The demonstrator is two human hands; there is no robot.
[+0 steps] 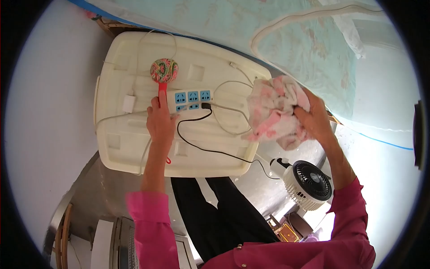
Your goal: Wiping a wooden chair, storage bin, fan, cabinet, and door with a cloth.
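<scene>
My left hand [159, 121] grips the red handle [162, 88] of a beater-like tool, index finger laid along it. Its rounded head [164, 70] is wrapped in multicoloured patterned fabric and points away from me. A red cord loop [168, 160] shows beside my left wrist. Bunched in my right hand [314, 117] is a crumpled pink and white cloth [277, 114], held above the right edge of a cream plastic lid [127, 151]. Just right of my left hand, a white power strip [193, 97] with blue sockets lies on the lid. A black plug [206, 106] sits in it.
A white charger [129, 103] and loose pale cables lie on the lid, with a USB-type cable end [232, 64] farther back. The black cord [215, 151] runs towards a white and black fan [310, 181] at right. A bed with pale green bedding [218, 20] borders the far side.
</scene>
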